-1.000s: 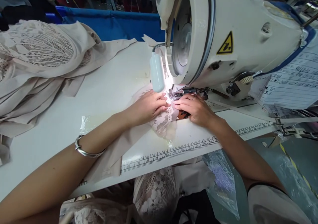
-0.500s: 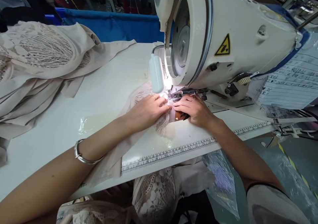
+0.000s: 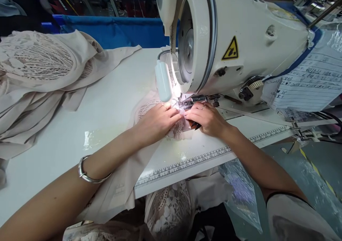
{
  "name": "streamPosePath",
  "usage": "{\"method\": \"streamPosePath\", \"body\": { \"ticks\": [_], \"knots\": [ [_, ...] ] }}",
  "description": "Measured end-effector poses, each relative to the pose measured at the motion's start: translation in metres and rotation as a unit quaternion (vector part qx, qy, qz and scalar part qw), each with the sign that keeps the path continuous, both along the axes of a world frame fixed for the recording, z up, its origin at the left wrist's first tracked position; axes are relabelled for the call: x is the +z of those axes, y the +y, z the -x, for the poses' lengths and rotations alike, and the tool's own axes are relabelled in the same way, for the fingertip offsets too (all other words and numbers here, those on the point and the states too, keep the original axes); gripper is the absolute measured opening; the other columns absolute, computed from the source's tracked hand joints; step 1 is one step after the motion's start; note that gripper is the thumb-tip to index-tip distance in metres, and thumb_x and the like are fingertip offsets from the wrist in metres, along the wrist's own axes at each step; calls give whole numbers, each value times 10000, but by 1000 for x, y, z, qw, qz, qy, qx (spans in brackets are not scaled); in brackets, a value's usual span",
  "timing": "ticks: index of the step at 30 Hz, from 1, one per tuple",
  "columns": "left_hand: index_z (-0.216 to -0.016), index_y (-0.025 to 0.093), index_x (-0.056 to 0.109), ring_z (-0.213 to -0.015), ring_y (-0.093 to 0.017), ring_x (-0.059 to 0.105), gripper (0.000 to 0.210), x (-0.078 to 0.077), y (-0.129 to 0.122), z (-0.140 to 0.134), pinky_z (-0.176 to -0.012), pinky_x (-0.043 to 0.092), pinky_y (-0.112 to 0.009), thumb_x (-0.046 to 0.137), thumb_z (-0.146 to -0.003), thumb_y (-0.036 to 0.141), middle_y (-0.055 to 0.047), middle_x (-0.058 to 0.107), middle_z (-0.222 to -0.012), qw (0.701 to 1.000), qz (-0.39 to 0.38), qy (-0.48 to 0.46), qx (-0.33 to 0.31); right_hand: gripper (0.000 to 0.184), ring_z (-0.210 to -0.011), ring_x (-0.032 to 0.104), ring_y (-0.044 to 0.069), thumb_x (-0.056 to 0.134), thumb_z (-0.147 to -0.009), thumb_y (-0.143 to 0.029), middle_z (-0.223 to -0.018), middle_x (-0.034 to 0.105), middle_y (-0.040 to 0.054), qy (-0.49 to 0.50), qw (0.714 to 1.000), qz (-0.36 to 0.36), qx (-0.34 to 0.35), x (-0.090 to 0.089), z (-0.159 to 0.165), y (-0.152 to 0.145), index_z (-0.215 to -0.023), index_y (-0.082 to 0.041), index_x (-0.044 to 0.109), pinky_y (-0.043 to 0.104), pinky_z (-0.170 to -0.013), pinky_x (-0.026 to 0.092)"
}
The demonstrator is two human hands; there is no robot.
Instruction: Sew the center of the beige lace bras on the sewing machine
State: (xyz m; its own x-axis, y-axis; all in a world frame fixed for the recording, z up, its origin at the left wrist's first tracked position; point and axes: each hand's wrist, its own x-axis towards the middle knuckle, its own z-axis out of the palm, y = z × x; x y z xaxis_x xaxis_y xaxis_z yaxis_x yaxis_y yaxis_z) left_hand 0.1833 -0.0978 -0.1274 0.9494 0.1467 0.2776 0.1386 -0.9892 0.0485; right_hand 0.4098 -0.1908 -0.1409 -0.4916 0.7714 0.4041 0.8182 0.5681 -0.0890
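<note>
Under the lit needle area of a white sewing machine [image 3: 245, 31] lies a beige lace bra piece [image 3: 145, 107], its sheer fabric trailing down over the table's front edge. My left hand [image 3: 157, 121] presses and grips the lace just left of the presser foot [image 3: 186, 104], fingertips close together. My right hand [image 3: 208, 118] is on the other side, its fingertips closed on the fabric edge in front of the foot. A dark pointed tool [image 3: 197, 126] pokes out beneath the right palm; most of it is hidden. The stitching point is partly covered by fingers and glare.
A pile of beige lace bra pieces [image 3: 40, 63] lies at the left of the white table [image 3: 66, 137]. A small lamp [image 3: 163, 80] hangs by the needle. A printed ruler [image 3: 184, 168] runs along the front edge. More lace pieces [image 3: 171, 209] rest below, beside a plastic bag [image 3: 242, 191].
The view has shifted slightly. The lace under my hands has moved a little toward the needle, and its lower edge now sits closer to my fingers. Both hands keep their grip.
</note>
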Motion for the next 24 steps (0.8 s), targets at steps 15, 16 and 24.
{"method": "streamPosePath", "body": {
  "ticks": [15,16,24],
  "knots": [
    [-1366,88,559,-1252,-453,497,432,-10,-5,3,-978,393,-640,534,-983,287,-252,593,-1370,993,-6,-15,120,308,-947,622,219,452,-945,-66,-967,762,40,13,1000,-6,3,0,-1,-1,-983,-223,714,389,-809,477],
    [-1335,92,579,-1258,-442,499,391,-9,-4,3,-979,401,-630,522,-988,264,-250,591,-1370,993,-2,-21,115,305,-951,621,224,451,-953,-80,-971,760,46,16,1000,-1,-3,-1,-1,0,-1001,-223,717,392,-813,481],
    [-1130,147,658,-1056,-241,630,286,-9,-10,-2,-900,509,-408,388,-1039,126,-141,706,-1123,996,70,-30,-53,261,-958,602,243,465,-1008,-207,-964,742,81,38,999,27,-20,-4,-1,1,-964,-221,722,390,-794,480]
  ]
}}
